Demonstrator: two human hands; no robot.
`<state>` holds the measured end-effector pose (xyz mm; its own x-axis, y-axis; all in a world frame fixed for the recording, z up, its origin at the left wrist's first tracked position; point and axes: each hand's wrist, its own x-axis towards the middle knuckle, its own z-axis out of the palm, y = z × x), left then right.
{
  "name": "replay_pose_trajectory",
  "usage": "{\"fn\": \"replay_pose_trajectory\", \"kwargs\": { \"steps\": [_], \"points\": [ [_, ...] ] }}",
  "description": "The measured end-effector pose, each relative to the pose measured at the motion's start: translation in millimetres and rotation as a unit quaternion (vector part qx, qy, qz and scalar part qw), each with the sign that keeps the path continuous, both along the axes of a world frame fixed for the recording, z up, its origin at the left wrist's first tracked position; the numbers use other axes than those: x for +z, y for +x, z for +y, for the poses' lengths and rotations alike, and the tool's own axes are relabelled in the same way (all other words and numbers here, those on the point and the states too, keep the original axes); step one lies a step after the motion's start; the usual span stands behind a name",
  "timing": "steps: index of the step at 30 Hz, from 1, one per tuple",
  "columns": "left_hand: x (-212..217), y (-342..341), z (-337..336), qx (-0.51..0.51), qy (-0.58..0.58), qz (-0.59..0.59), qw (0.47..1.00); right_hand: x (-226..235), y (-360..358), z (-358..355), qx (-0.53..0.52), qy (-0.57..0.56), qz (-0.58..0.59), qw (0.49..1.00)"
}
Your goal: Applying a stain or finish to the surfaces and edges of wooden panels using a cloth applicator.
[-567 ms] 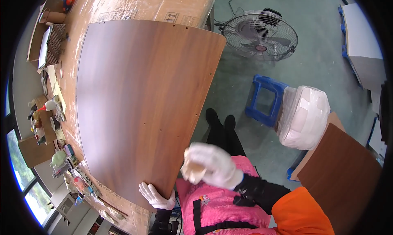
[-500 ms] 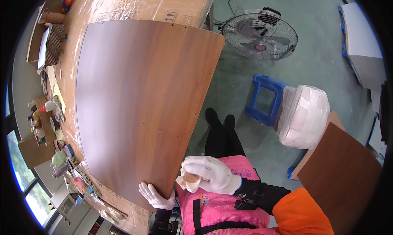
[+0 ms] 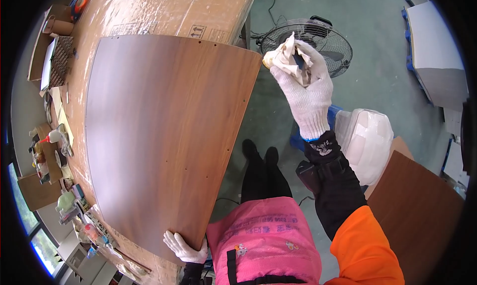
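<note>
A large brown wood-grain panel [image 3: 149, 126] with small drilled holes lies flat on the cardboard-covered table [image 3: 134, 9]. My left hand [image 3: 185, 247], in a white glove, rests flat with fingers spread on the panel's near end. Further up on the right, my gloved right hand [image 3: 310, 76] is closed round a crumpled off-white cloth [image 3: 287, 61]. The cloth is at the panel's far right corner; whether it touches the edge I cannot tell. Part of the cloth is hidden by my fingers.
A floor fan [image 3: 328, 41] stands beyond my right hand. To the right are a wrapped white bundle [image 3: 365, 146] on a blue stool [image 3: 334, 117] and another brown panel [image 3: 417, 220]. Bottles, boxes and tools, including a red-tipped bottle [image 3: 53, 136], line the table's left side.
My right hand has swept away from me, from the panel's near right edge to its far right corner, carrying the cloth. My left hand stays on the panel's near end.
</note>
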<state>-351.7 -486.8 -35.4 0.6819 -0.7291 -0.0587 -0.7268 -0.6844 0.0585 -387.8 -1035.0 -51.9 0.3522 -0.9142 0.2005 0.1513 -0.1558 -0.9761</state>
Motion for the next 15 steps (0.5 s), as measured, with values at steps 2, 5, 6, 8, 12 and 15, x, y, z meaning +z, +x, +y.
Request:
{"fn": "replay_pose_trajectory", "kwargs": {
  "steps": [2,5,6,8,12,15],
  "points": [
    [0.1,-0.2,0.3,0.001,0.003,-0.001,1.0,-5.7,0.8,-0.8,0.008,0.005,-0.011,1.0],
    [0.8,-0.7,0.6,0.007,0.012,0.005,1.0,-11.9,-2.4,12.7,0.027,-0.009,0.007,1.0],
    [1.1,-1.0,0.6,0.004,0.009,0.004,1.0,-13.3,-2.2,21.2,0.093,0.116,-0.101,0.984],
    [1.4,-0.9,0.1,0.003,0.008,0.001,1.0,-11.5,-5.1,56.0,0.132,0.179,-0.16,0.962],
    [1.9,-1.1,-1.8,0.003,0.005,0.001,1.0,6.7,-39.4,146.1,0.205,-0.017,0.046,0.978],
    [2.6,-1.4,-3.5,0.002,0.003,-0.002,1.0,17.6,-49.5,183.0,0.272,-0.103,0.071,0.954]
  ]
}}
